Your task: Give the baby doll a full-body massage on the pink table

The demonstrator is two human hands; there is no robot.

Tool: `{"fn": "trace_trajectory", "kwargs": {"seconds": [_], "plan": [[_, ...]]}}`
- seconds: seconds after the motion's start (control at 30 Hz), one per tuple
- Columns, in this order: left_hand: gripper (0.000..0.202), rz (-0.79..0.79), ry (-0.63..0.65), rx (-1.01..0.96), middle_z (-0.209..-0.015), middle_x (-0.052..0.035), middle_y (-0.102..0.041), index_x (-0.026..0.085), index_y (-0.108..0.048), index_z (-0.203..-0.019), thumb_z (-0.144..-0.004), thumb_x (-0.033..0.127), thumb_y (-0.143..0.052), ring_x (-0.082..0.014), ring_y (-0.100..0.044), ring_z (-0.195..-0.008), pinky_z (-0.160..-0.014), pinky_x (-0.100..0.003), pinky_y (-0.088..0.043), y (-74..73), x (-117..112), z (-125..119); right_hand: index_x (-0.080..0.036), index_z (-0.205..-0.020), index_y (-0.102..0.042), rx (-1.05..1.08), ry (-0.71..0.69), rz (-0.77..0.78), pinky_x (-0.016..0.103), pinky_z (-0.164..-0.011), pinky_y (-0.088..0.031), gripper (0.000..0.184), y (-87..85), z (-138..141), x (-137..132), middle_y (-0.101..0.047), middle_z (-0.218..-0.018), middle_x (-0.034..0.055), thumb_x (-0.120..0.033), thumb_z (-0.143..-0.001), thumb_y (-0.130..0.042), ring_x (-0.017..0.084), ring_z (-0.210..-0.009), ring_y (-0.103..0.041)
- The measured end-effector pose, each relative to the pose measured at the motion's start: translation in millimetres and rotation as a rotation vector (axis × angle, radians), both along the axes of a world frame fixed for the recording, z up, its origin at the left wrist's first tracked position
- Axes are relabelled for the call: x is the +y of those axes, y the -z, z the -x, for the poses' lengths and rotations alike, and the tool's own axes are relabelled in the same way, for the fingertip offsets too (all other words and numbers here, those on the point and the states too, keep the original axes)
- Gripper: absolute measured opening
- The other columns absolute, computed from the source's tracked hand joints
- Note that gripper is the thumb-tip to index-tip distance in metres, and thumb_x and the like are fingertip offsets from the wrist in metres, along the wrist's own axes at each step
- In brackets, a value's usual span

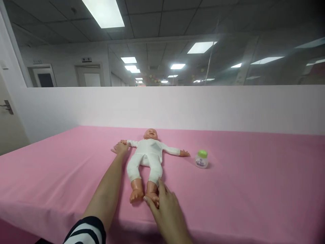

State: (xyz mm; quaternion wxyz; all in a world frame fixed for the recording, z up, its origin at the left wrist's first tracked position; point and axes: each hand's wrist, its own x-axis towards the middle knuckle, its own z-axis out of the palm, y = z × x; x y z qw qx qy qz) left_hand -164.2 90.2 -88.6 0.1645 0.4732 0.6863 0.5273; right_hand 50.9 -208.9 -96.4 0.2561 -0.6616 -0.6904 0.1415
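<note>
Head view: on pink cloth-covered table (241, 189), white-clothed, plastic-looking baby doll (149, 149), face-up, head toward back edge, feet toward front edge. Left hand (121, 148) at doll's outstretched arm (132, 143), fingers partly spread; grip, cannot tell. Right hand (168, 203) gripping one foot (152, 196) between thumb and forefinger. Apparent step: positioning limbs. For next move, support both limbs gently.

The right hand (169, 207) partly hides a doll foot (152, 196); the jar lettering (201, 162) is illegible.
</note>
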Motion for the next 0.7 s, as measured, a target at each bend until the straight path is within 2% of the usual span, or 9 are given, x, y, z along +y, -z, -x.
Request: {"fn": "trace_trajectory", "kwargs": {"seconds": [0.1,0.17,0.2,0.3,0.37,0.43,0.5,0.6,0.7], "plan": [[0.055,-0.133,0.074,-0.155,-0.125,-0.0195,-0.061,0.019,-0.042,-0.127,-0.079,0.025,-0.068,-0.0286,-0.063,-0.114,-0.092,-0.043,-0.05,3.4,12,-9,-0.01,-0.151,-0.042,0.128,-0.034,-0.016,0.047,-0.092,-0.053,0.065,-9.1,-11,3,-0.071,-0.12,0.0186,-0.032,-0.093,-0.06,0.035,-0.107,-0.069],[0.058,-0.236,0.139,-0.228,-0.13,-0.0166,-0.058,0.022,-0.036,-0.133,-0.083,0.024,-0.065,-0.0186,-0.066,-0.107,-0.088,-0.033,-0.053,0.9,17,-17,-0.016,-0.148,-0.045,0.225,-0.045,-0.099,0.043,-0.089,-0.054,0.062,-25.6,-26,12,-0.072,-0.117,0.0131,-0.028,-0.09,-0.063,0.031,-0.102,-0.071],[0.058,-0.286,0.172,-0.255,-0.133,-0.0164,-0.056,0.023,-0.035,-0.134,-0.084,0.024,-0.065,-0.0165,-0.066,-0.108,-0.088,-0.031,-0.053,-1.5,18,-22,-0.02,-0.145,-0.047,0.276,-0.05,-0.176,0.041,-0.089,-0.054,0.059,-36.5,-33,20,-0.072,-0.119,0.0107,-0.029,-0.089,-0.065,0.028,-0.103,-0.071],[0.051,-0.408,0.323,-0.292,-0.131,-0.0146,-0.06,0.021,-0.049,-0.126,-0.08,0.025,-0.069,-0.0175,-0.065,-0.109,-0.093,-0.032,-0.052,-10.4,15,-45,-0.022,-0.124,-0.058,0.334,-0.034,-0.378,0.037,-0.087,-0.054,0.039,-72.8,-49,63,-0.072,-0.118,0.0084,-0.029,-0.088,-0.068,0.025,-0.104,-0.07],[0.044,-0.445,0.486,-0.271,-0.119,-0.012,-0.068,0.019,-0.063,-0.114,-0.073,0.026,-0.077,-0.0206,-0.067,-0.105,-0.095,-0.035,-0.052,-15.8,10,-60,-0.022,-0.117,-0.061,0.281,-0.065,-0.408,0.036,-0.088,-0.053,0.033,-91.3,-51,101,-0.074,-0.112,0.0078,-0.024,-0.086,-0.07,0.025,-0.103,-0.07],[0.04,-0.443,0.648,-0.229,-0.109,-0.0101,-0.074,0.018,-0.072,-0.103,-0.065,0.026,-0.083,-0.0235,-0.068,-0.101,-0.096,-0.038,-0.052,-18.9,4,-71,-0.022,-0.115,-0.064,0.196,-0.113,-0.355,0.039,-0.092,-0.051,0.035,-99.6,-48,137,-0.074,-0.109,0.0074,-0.019,-0.081,-0.073,0.026,-0.105,-0.069],[0.039,-0.421,0.739,-0.202,-0.104,-0.0098,-0.076,0.017,-0.076,-0.097,-0.06,0.025,-0.085,-0.0257,-0.068,-0.099,-0.097,-0.04,-0.051,-19.0,2,-71,-0.022,-0.118,-0.064,0.217,-0.15,-0.315,0.038,-0.094,-0.05,0.038,-99.3,-47,159,-0.074,-0.112,0.0068,-0.017,-0.081,-0.073,0.025,-0.109,-0.068],[0.045,-0.401,0.707,-0.23,-0.11,-0.0118,-0.075,0.016,-0.075,-0.103,-0.061,0.026,-0.085,-0.0276,-0.068,-0.103,-0.1,-0.042,-0.05,-13.0,7,-53,-0.023,-0.114,-0.066,0.308,-0.168,-0.341,0.037,-0.093,-0.05,0.034,-93.4,-57,154,-0.074,-0.111,0.0054,-0.022,-0.082,-0.072,0.024,-0.106,-0.067],[0.059,-0.392,0.531,-0.313,-0.124,-0.0164,-0.069,0.016,-0.063,-0.125,-0.071,0.032,-0.08,-0.0288,-0.064,-0.115,-0.102,-0.043,-0.05,0.1,18,-26,-0.023,-0.103,-0.067,0.353,-0.205,-0.359,0.035,-0.083,-0.051,0.024,-85.5,-76,109,-0.073,-0.099,0.0027,-0.027,-0.08,-0.072,0.022,-0.092,-0.067]]}}
